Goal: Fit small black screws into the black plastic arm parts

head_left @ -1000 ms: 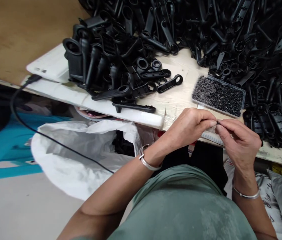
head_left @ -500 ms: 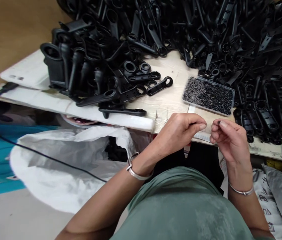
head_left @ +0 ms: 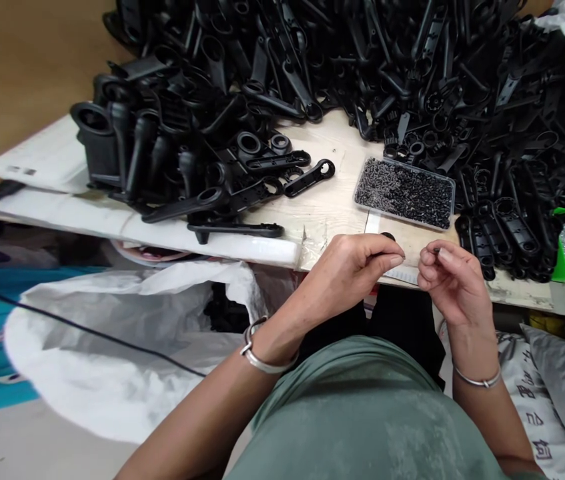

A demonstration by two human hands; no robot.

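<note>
My left hand [head_left: 362,263] is closed in a pinch above the table's front edge, thumb pressed to forefinger. Whatever sits between those fingertips is too small to make out. Just behind them the rounded end of a black part [head_left: 388,236] shows; whether the hand touches it I cannot tell. A short gap to the right, my right hand [head_left: 457,273] has its fingers curled, with a small dark piece [head_left: 437,250] between thumb and forefinger. Beyond both hands lies a clear plastic box [head_left: 402,219] filled with tiny grey and black pieces.
Heaps of black plastic arm-shaped parts [head_left: 307,177] cover the table's back and left. More lie in a row [head_left: 515,223] at right, beside a green tray [head_left: 562,273] of shiny small metal pieces. A white sack [head_left: 87,373] hangs open below, crossed by a black cable [head_left: 112,328].
The view has shifted slightly, so the table's things appear a little further left and lower. Both hands keep their pinches nearly still; the black part's end now shows behind the left fingers.
</note>
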